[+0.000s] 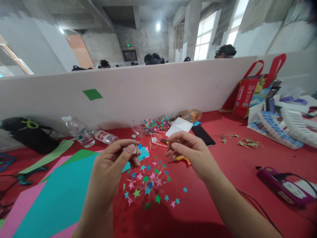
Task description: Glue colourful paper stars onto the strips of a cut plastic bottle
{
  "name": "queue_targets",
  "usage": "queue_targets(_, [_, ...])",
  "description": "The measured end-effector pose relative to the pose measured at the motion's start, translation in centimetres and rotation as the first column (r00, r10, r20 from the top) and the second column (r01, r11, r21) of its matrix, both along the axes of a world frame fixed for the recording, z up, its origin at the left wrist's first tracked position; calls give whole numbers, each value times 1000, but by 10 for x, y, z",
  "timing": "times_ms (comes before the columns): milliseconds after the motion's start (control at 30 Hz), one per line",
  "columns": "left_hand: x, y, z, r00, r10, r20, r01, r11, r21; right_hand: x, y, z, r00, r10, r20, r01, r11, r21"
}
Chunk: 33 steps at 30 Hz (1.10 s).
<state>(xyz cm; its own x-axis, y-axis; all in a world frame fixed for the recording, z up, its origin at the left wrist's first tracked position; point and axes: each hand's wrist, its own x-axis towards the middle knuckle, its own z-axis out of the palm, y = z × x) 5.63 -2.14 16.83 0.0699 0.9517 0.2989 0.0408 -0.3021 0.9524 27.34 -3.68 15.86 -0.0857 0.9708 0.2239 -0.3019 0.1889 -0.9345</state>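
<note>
My left hand is raised over the red table, its thumb and fingers pinching a small whitish piece. Opposite it, my right hand hangs in the air with curled fingers; a tiny yellow bit shows at its fingertips, too small to make out. Below and between the hands lies a clear plastic piece covered with small pink, blue and green stars. A few stars, such as a blue one, lie to its right. Blue paper scraps are just behind my left hand.
Coloured sheets cover the left side, near bottles and a black flask. Behind are a star-filled clear container, white paper and a black phone-like slab. A purple device and red bag stand right. People sit beyond the partition.
</note>
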Motion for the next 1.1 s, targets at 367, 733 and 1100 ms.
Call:
queue_targets(367, [21,-1,1,971,-204,123,230,938,-258,-15,-8,-6,986,-2,165,-33,977,210])
queue_targets(733, [21,-2,7,962,-224,154,254,942,-220,-12,-5,-4,993,-76,93,60,984,167])
queue_targets(1100, [14,-2,-6,988,-134,77,143,980,-135,-16,-10,-2,959,-198,205,148,961,234])
